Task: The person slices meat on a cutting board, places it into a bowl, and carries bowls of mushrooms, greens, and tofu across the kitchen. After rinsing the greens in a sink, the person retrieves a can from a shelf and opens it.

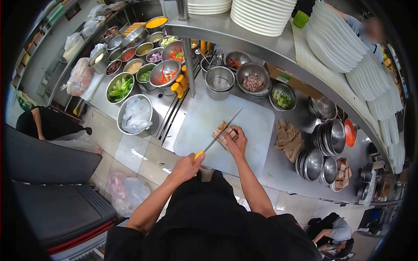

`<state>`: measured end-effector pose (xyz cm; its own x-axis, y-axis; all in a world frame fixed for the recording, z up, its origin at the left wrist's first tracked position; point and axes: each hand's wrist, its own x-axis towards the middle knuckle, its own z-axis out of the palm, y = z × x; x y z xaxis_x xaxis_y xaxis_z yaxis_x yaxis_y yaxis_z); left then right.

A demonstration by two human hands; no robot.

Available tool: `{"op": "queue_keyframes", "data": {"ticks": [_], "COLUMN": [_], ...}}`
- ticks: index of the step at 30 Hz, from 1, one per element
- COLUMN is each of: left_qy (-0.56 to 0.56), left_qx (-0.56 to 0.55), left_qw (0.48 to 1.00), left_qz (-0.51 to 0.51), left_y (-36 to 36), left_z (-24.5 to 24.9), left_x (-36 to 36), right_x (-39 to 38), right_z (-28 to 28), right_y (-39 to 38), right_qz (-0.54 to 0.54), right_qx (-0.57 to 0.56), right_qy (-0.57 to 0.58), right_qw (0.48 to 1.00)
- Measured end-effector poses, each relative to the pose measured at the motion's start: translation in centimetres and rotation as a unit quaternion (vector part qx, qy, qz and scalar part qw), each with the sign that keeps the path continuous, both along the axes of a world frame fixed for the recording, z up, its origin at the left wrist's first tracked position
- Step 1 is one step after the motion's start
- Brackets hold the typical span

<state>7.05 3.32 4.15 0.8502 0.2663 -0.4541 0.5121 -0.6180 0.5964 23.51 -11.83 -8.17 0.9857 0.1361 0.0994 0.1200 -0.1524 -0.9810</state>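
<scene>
My left hand (187,167) is closed around the yellow handle of a kitchen knife (235,116). The blade slants up and to the right, lying across a block of pale meat (223,138) with a browned edge. My right hand (236,141) curls its fingers over the right side of that meat, gripping it close to the blade. Cuts seem to run through the block, though the fingers hide part of it. Under both knife and meat lies a large white cutting board (191,126).
Beyond the board stand a steel pot (219,82), a bowl of diced meat (252,82) and a bowl of chopped greens (282,99). Crumpled brown paper (288,140) and stacked steel bowls (310,164) sit at right. A steel shelf (244,35) overhangs the back. Other people are nearby.
</scene>
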Motion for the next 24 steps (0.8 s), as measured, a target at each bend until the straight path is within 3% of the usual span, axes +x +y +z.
{"op": "queue_keyframes", "data": {"ticks": [3, 5, 6, 9, 10, 12, 13, 14, 15, 17, 18, 20, 24], "left_qy": [-0.003, -0.024, -0.024, 0.014, 0.012, 0.014, 0.024, 0.018, 0.013, 0.006, 0.003, 0.105, 0.156], "left_qx": [-0.008, -0.05, -0.048, -0.239, -0.237, -0.206, -0.146, -0.143, -0.061, 0.069, 0.069, 0.062, 0.075], "left_qw": [1.0, 0.995, 0.995, 0.946, 0.945, 0.946, 0.956, 0.955, 0.969, 0.975, 0.973, 0.967, 0.964], "left_qz": [0.024, 0.078, 0.086, 0.221, 0.227, 0.251, 0.255, 0.259, 0.238, 0.21, 0.22, 0.225, 0.202], "left_y": [1.2, 2.1, 2.4, 3.4, 3.8, 4.7, 5.4, 6.4, 7.4, 9.4, 9.7, 10.7, 12.9], "left_z": [2.1, 3.0, 3.6, 5.9, 6.1, 6.4, 6.3, 6.2, 6.1, 5.5, 6.5, 9.0, 8.9], "left_x": [-3.6, -6.1, -6.9, -9.2, -9.7, -11.0, -11.6, -12.1, -12.6, -13.8, -13.6, -13.0, -12.1], "right_x": [-1.4, -1.9, -2.2, -3.2, -3.0, -2.9, -2.4, -1.4, -0.7, -0.7, -0.7, -1.0, -1.1], "right_z": [2.8, 4.7, 5.4, 6.3, 6.7, 9.2, 8.9, 8.0, 7.6, 6.7, 6.6, 6.2, 6.6], "right_y": [-0.8, -1.6, -1.7, -1.7, -1.4, -0.5, -0.2, -0.1, 0.0, 0.0, 0.0, -0.1, -0.6], "right_qz": [-0.015, -0.037, -0.03, 0.109, 0.114, 0.191, 0.193, 0.216, 0.239, 0.247, 0.253, 0.258, 0.227], "right_qx": [-0.015, -0.106, -0.102, -0.182, -0.178, -0.332, -0.328, -0.36, -0.392, -0.375, -0.36, -0.336, -0.274], "right_qy": [0.0, -0.247, -0.248, -0.347, -0.348, -0.388, -0.393, -0.403, -0.412, -0.41, -0.4, -0.403, -0.403], "right_qw": [1.0, 0.962, 0.963, 0.914, 0.913, 0.838, 0.837, 0.813, 0.787, 0.794, 0.804, 0.812, 0.843]}}
